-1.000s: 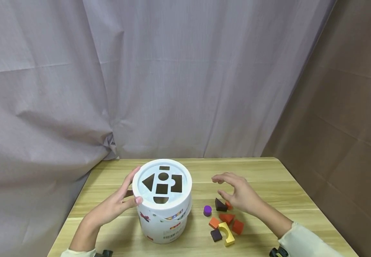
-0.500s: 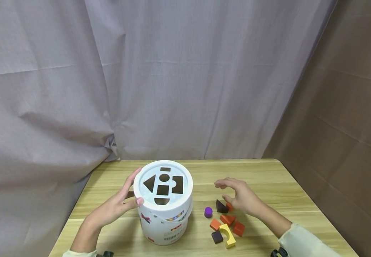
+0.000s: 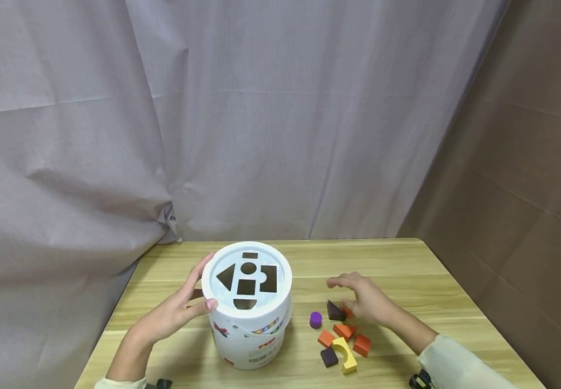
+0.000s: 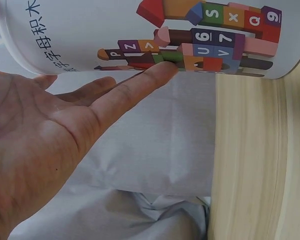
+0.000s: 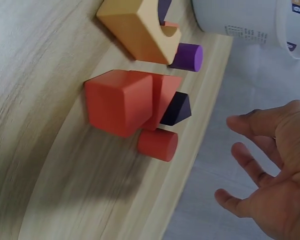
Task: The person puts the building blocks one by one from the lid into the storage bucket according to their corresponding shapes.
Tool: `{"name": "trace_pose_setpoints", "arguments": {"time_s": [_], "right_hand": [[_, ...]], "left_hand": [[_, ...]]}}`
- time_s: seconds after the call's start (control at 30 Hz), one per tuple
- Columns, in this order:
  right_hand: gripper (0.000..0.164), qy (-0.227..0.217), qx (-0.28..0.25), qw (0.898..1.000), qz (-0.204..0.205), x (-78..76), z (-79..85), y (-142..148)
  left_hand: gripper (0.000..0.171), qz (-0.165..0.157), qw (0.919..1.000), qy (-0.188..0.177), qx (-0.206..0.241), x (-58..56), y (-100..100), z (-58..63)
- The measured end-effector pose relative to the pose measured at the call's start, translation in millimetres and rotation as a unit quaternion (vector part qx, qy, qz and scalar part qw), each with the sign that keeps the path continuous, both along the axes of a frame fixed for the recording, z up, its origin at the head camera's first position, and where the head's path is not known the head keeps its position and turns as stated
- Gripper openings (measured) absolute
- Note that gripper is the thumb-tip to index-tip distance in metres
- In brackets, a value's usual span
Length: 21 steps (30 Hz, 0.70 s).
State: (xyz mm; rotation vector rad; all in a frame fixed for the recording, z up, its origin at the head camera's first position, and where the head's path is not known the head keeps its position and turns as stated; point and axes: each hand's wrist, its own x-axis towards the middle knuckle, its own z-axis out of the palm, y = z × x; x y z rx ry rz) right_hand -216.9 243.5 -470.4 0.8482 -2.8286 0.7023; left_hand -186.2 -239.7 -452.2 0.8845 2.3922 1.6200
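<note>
A white toy bucket [image 3: 234, 346] stands upright on the table, topped by a lid [image 3: 285, 281] with several shaped holes. My left hand [image 3: 178, 316] rests against its left side, thumb at the rim, fingers stretched along the printed wall [image 4: 180, 25]. My right hand [image 3: 365, 300] hovers over the far end of a group of blocks, thumb and fingers apart, holding nothing. Closest below it are a dark triangular block [image 3: 335, 311] and a red cylinder [image 5: 160, 145], partly behind the thumb in the head view. A purple cylinder [image 3: 315, 320] stands between bucket and right hand.
Nearer the front lie a red triangular block [image 3: 344, 330], an orange block [image 3: 326, 339], a red cube [image 3: 362, 346], a yellow arch [image 3: 346, 359] and a dark block [image 3: 329, 357]. A grey curtain [image 3: 280, 135] hangs behind the wooden table [image 3: 421, 297].
My right hand has shifted slightly to the right and sunk a little toward the blocks. The left hand and the bucket stay as they were.
</note>
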Motion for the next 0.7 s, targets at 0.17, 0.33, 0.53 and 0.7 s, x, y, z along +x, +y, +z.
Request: {"name": "trace_pose_setpoints", "arguments": {"time_s": [0.17,0.33,0.53,0.7], "right_hand": [[0.064,-0.023,0.029,0.999,0.022,-2.8,-5.0,0],[0.064,-0.039,0.054,0.997,0.038,-5.7,-11.0,1],[0.062,-0.048,0.095,0.993,0.044,-8.6,-20.3,2],[0.055,-0.038,0.117,0.991,0.05,-9.2,-22.7,4]], "left_hand": [[0.094,-0.002,1.0,0.001,0.001,0.5,0,-0.2],[0.094,-0.003,1.0,-0.001,0.002,0.4,0,0.7],[0.095,-0.002,1.0,-0.002,0.0,0.4,0,1.1],[0.096,-0.002,1.0,-0.001,0.0,0.3,0,0.2]]}}
